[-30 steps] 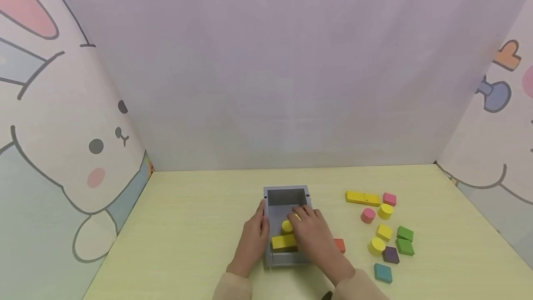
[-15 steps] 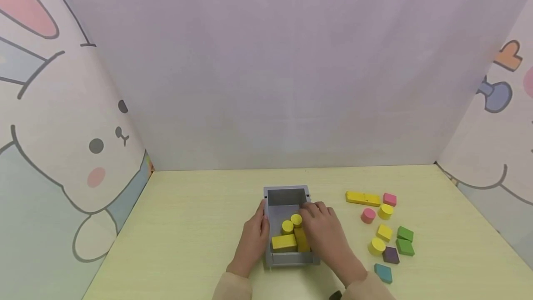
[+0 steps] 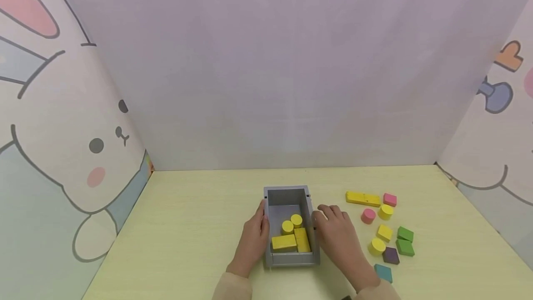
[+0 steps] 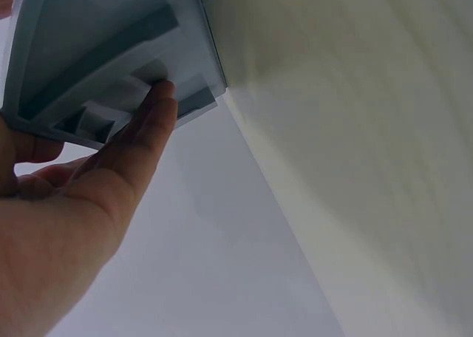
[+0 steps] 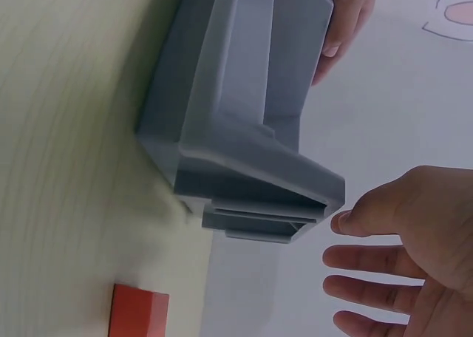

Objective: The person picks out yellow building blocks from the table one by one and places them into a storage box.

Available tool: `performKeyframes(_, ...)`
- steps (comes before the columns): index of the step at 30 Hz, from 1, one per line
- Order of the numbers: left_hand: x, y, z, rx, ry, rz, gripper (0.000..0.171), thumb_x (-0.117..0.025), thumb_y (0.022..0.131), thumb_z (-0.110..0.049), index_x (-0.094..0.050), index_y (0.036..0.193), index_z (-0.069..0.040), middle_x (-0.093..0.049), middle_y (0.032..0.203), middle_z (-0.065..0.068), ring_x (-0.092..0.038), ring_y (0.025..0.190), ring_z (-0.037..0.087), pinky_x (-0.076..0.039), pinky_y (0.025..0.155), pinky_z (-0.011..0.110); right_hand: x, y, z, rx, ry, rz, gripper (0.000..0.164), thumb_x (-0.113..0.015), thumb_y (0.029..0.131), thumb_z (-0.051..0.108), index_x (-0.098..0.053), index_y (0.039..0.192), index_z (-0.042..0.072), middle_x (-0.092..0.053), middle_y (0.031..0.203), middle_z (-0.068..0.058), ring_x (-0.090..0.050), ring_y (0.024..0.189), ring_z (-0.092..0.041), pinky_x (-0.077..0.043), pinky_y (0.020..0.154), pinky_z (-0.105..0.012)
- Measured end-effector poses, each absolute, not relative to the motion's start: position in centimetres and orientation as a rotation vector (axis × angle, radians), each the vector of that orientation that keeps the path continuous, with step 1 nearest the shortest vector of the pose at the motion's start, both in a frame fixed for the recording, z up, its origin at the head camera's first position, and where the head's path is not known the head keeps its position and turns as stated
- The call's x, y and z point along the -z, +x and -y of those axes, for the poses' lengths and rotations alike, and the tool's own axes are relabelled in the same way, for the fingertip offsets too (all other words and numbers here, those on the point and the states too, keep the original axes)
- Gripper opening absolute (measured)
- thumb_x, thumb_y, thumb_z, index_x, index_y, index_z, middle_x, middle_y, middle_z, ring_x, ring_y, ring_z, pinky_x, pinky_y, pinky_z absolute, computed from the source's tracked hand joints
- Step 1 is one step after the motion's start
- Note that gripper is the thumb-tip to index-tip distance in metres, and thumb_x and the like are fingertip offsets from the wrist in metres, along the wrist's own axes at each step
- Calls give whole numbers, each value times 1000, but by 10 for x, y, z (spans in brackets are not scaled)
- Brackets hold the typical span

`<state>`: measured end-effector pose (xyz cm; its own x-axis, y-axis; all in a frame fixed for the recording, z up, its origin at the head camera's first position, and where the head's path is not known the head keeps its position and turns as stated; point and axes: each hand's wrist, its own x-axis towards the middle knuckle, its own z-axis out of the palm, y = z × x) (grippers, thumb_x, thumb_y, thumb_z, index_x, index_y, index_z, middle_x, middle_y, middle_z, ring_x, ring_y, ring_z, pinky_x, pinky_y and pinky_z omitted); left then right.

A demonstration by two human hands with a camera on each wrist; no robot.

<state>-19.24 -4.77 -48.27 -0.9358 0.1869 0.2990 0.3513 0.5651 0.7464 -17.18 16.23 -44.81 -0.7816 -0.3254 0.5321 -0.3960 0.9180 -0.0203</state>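
Observation:
A grey box [image 3: 289,259] stands on the table. Inside it, two yellow cylinders [image 3: 287,227] sit beside two yellow rectangular blocks [image 3: 284,243]. My left hand [image 3: 251,240] rests against the box's left outer wall; in the left wrist view its fingers [image 4: 151,123] lie straight along the ribbed side. Just beyond the opposite wall is my right hand [image 3: 338,237], holding nothing, its fingers spread apart in the right wrist view. A red block [image 5: 139,312] lies on the table by the box, hidden in the head view.
To the right lie a long yellow bar [image 3: 362,198], a pink cylinder [image 3: 368,216], pink, yellow and green blocks [image 3: 405,246], a purple block [image 3: 391,255] and a teal block [image 3: 383,272]. A grey curtain [image 3: 291,82] closes off the back.
My right hand has moved from inside the box, over the yellow cylinder, out past the right wall, uncovering the yellow blocks and cylinders. My left hand has stayed in place.

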Motion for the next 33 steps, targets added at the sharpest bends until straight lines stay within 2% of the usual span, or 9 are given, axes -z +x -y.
performKeyframes(12, 482, -192, 48, 1295, -459, 2605, 45, -37, 97, -10, -28, 139, 5, -43, 137, 22, -40, 123, 27, -42, 97, 44, 461, -166, -185, -160, 436, 2553, 21, -69, 70, 3, -64, 90, 4, -64, 94, -13, -54, 86, -32, -51, 66, -45)
performKeyframes(20, 481, -191, 47, 1310, -448, 2616, 45, -36, 97, -10, -27, 139, 4, -42, 138, 22, -40, 123, 28, -41, 98, 45, 467, -160, -201, -164, 383, 2563, 25, -72, 64, 2, -65, 88, 4, -65, 91, -13, -55, 83, -32, -52, 66, -45)
performKeyframes(30, 481, -191, 48, 1318, -459, 2612, 45, -36, 97, -10, -27, 139, 5, -42, 138, 22, -39, 124, 28, -41, 98, 45, 473, -154, -223, -181, 244, 2683, 23, -72, 68, 4, -66, 90, 4, -64, 95, -15, -54, 89, -35, -52, 64, -50)
performKeyframes(31, 481, -191, 47, 1313, -462, 2610, 45, -36, 97, -9, -28, 139, 5, -42, 138, 22, -40, 123, 28, -41, 97, 45, 473, -153, -225, -180, 235, 2692, 23, -72, 68, 4, -65, 90, 4, -64, 94, -15, -54, 88, -35, -51, 63, -50)
performKeyframes(33, 481, -191, 48, 1309, -463, 2605, 45, -36, 97, -10, -28, 139, 5, -50, 130, 24, -51, 113, 26, -46, 94, 42, 474, -152, -229, -178, 216, 2710, 23, -71, 68, 4, -65, 90, 4, -63, 93, -14, -53, 85, -35, -50, 61, -50)
